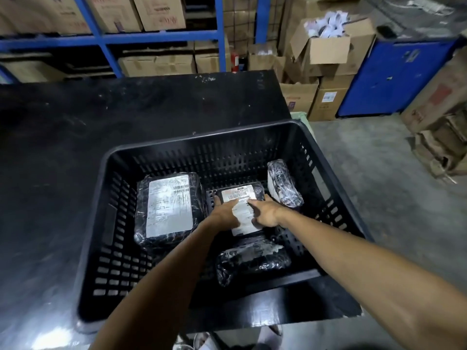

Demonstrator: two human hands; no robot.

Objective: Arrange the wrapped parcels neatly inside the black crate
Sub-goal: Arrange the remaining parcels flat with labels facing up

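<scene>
- The black crate (336,173) sat on a dark table (101,127), and four wrapped parcels were visible inside it; none lay on the table in view
- The large parcel (168,205) lay flat against the crate's left side, label up, and looked settled in its place
- A narrow parcel (284,183) stood on edge, leaning at the right wall, so it probably wanted laying flat or squaring up
- A dark parcel (252,258) lay near the front wall, slightly askew and label hidden; it too seemed unfinished
- The middle parcel (242,205) lay on the crate floor between the large one and the narrow one, label up
- The left hand (226,215) rested on the middle parcel's left part, fingers extended and slightly spread, flat on the wrap rather than clamped
- The right hand (265,213) lay on its right part, fingers stretched out along the label and far edge; whether any curled under the edge could not be told
- By my reading the job was more than half done: everything was in the crate, one parcel was being seated, and two remained to be straightened
</scene>
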